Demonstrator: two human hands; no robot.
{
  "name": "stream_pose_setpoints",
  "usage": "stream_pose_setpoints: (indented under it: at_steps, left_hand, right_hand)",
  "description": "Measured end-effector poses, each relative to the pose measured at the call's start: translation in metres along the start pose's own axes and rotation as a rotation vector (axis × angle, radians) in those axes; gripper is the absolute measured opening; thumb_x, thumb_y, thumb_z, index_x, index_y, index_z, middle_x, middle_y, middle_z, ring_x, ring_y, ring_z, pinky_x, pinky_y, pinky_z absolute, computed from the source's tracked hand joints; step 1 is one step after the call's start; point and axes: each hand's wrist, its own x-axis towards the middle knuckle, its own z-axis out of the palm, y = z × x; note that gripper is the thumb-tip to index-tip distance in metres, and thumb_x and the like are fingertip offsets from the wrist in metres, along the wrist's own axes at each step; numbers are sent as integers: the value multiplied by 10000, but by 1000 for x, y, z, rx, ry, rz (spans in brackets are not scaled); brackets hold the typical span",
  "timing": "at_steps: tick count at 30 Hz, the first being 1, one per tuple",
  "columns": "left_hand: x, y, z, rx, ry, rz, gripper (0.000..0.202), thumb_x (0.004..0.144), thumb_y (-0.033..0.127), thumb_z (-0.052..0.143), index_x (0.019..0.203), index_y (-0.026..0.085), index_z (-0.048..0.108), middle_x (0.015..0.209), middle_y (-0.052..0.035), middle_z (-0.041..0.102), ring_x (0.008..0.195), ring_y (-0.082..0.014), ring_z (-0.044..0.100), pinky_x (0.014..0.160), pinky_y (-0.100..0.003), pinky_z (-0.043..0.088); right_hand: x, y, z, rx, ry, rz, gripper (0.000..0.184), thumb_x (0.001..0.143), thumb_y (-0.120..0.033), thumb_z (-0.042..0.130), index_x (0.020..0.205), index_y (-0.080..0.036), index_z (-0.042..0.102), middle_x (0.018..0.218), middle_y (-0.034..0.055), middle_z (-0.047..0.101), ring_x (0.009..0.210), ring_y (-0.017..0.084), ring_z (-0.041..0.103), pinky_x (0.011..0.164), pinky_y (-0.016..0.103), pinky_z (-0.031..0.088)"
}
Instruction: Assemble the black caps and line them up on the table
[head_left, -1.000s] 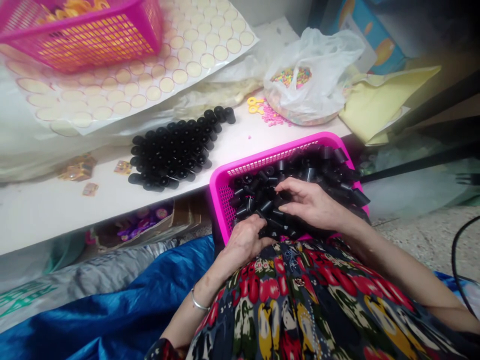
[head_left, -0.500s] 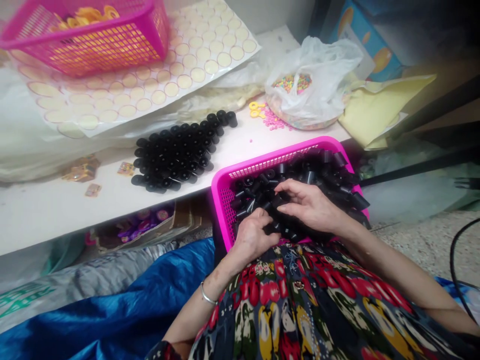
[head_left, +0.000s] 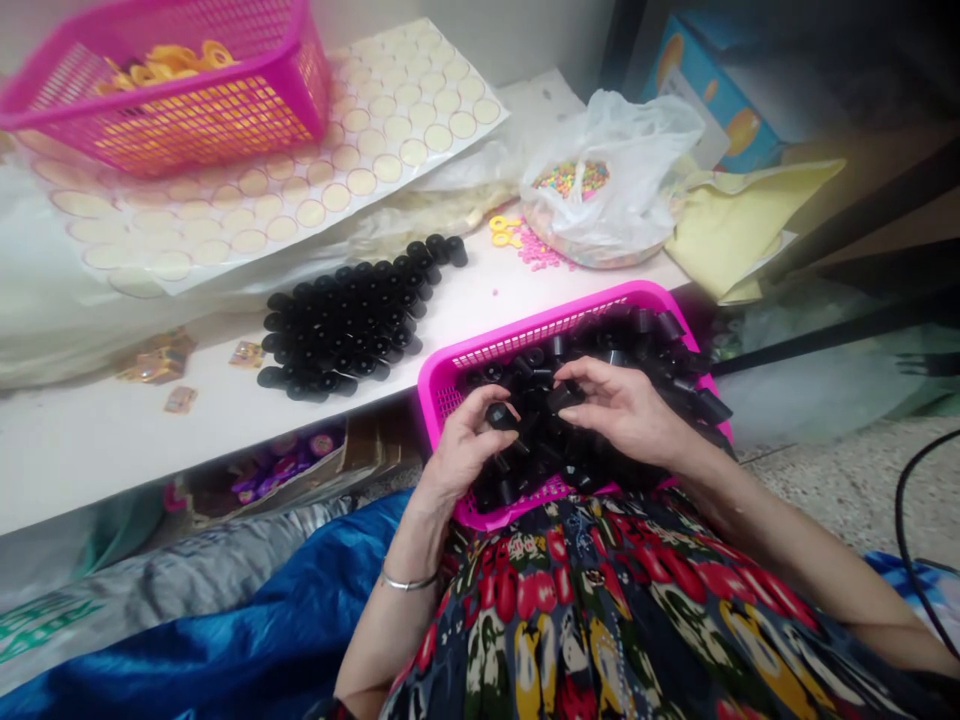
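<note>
The left hand (head_left: 466,445) pinches one short, round, shiny black plastic piece (head_left: 498,415) and the right hand (head_left: 628,410) pinches another black piece (head_left: 564,398), both over a bright pink plastic basket (head_left: 429,392) full of loose black pieces (head_left: 667,326).

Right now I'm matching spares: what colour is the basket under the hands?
The basket is bright pink, clearest in the head view.

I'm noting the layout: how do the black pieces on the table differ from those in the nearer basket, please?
The table pieces sit in close rows; the basket pieces lie jumbled. The left hand and right hand are at the basket pieces, not the table pieces. Both look black and cylindrical.
</note>
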Motion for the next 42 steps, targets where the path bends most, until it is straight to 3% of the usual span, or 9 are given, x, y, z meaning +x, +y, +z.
stream_pose_setpoints:
  at_steps: [3, 6, 9, 12, 16, 27, 33, 38, 42]
  left_hand:
    - [-2, -2, 4, 560, -75, 137, 436, 752, 178, 579, 1183, 240, 562, 1276, -78, 508, 1022, -216, 575, 848, -343, 482]
    - [-5, -3, 16, 1006, -191, 232, 389, 817, 186, 491, 1196, 232, 567, 1447, -134, 321, 997, -251, 588, 838, -412, 489]
    - [-8, -4, 25, 1213, -275, 348, 367, 836, 147, 420, 1174, 188, 555, 1421, -190, 328, 893, -239, 601, 771, -425, 496]
    - [-8, -5, 29, 1260, -362, 451, 307, 825, 120, 407, 1084, 166, 566, 1229, -158, 489, 848, -214, 582, 727, -368, 492]
    - [-6, -2, 30, 1193, -507, 464, 235, 806, 130, 429, 991, 160, 570, 920, -82, 572, 808, -198, 572, 724, -321, 478]
    - [10, 26, 41, 1175, -641, 320, 183, 711, 153, 541, 885, 150, 598, 850, -105, 642, 718, -243, 629, 611, -323, 446]
    - [10, 10, 40, 1131, -510, 383, 102, 721, 184, 542, 749, 160, 637, 746, -78, 656, 689, -217, 622, 652, -315, 450]
    - [8, 24, 20, 468, -133, 155, 137, 688, 215, 624, 790, 163, 699, 660, -9, 643, 583, -129, 563, 569, -239, 424]
    - [9, 43, 15, 19, 26, 31, 208, 604, 216, 734, 796, 135, 719, 571, 22, 593, 490, -83, 481, 488, -213, 376]
  right_hand:
    - [0, -1, 0, 24, -2, 11, 285, 713, -175, 646, 989, -168, 575, 869, 16, 588, 777, 147, 561, 688, 288, 451]
    - [0, -2, 0, 29, -2, 1, 290, 714, -178, 649, 994, -167, 575, 890, 22, 588, 784, 147, 563, 692, 289, 458]
    - [0, -3, -2, 5, -7, -12, 290, 721, -183, 651, 1002, -170, 582, 899, 24, 591, 789, 149, 562, 695, 290, 463]
    - [-1, -3, -3, -26, -11, -25, 275, 729, -189, 650, 997, -172, 591, 903, 25, 594, 808, 157, 570, 711, 298, 472]
    - [-1, -4, -5, -44, 21, -48, 275, 734, -200, 661, 1000, -178, 596, 933, 34, 606, 832, 169, 585, 744, 318, 487]
    - [0, -15, -54, 55, 414, -243, 361, 674, -298, 764, 989, -212, 612, 923, 40, 668, 886, 205, 644, 834, 389, 522]
    - [-4, -10, -50, 108, 383, -167, 364, 653, -274, 777, 966, -200, 607, 884, 33, 671, 839, 188, 644, 805, 364, 522]
    - [-5, -9, -28, 185, 191, -133, 328, 723, -228, 721, 1017, -193, 580, 950, 38, 646, 871, 161, 618, 779, 306, 506]
    - [-2, -8, -1, 264, 70, -103, 260, 796, -259, 657, 1025, -197, 551, 929, 31, 613, 797, 124, 579, 667, 241, 481]
